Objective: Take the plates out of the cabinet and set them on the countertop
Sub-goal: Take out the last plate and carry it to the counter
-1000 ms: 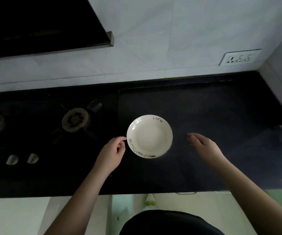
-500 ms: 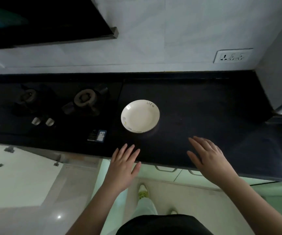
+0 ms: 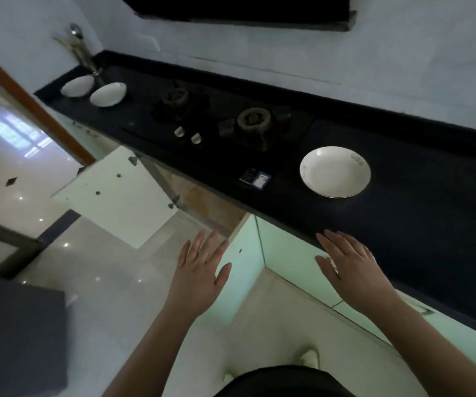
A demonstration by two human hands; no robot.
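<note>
- The left hand (image 3: 199, 270) hangs low in the centre of the frame, fingers straight and spread, holding nothing — below it is the pale floor and the corner of a green cabinet front.
- The right hand (image 3: 348, 267) is just as flat and empty, lower right of centre, its fingertips at the front edge of the dark tabletop (image 3: 420, 224).
- Up and right of the left hand, and directly above the right hand in the frame, the nearest plate (image 3: 334, 171) lies flat on the tabletop, apart from both hands.
- Further out, in the upper left, two more plates (image 3: 107, 94) sit side by side near the tap (image 3: 83, 51), well apart from the hands.
- Left of centre a white cabinet door (image 3: 116, 196) stands open — the inside of the cabinet is hidden, so I cannot tell how many plates remain.
- Judging by this, three plates are set out and the next step is probably a reach back to the open cabinet.
</note>
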